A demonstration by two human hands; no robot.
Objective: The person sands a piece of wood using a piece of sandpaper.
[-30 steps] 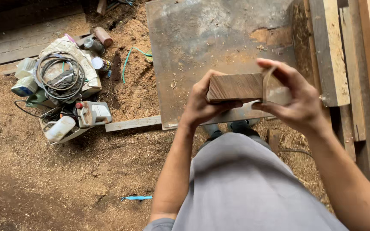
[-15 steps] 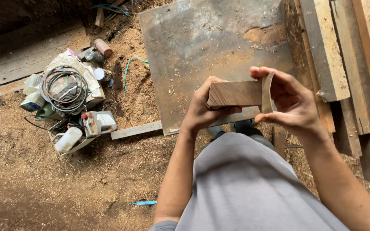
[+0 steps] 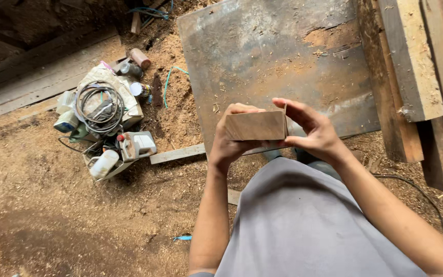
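**Wood block held up in both hands**

Wood block (image 3: 256, 125) is up in the air in front of you, above your grey lap (image 3: 303, 225). Your left hand (image 3: 232, 141) wraps around its left end, with the fingers behind it and the thumb on top. Your right hand (image 3: 311, 131) grips its right end, fingers curled over the top edge. Both hands are grasping the block, so it is not resting on anything.

You have the block picked up and turned with its flat brown face toward you. It looks plain and smooth; I cannot tell if any cutting or sanding has been done. It has not been put down anywhere.

Below it, a big rusty metal sheet (image 3: 262, 56) lies on the sawdust floor (image 3: 42, 205). Wooden planks (image 3: 411, 66) lie along the sheet's right edge. Near the sheet's left edge is a pile of bottles and coiled wire (image 3: 101, 123).
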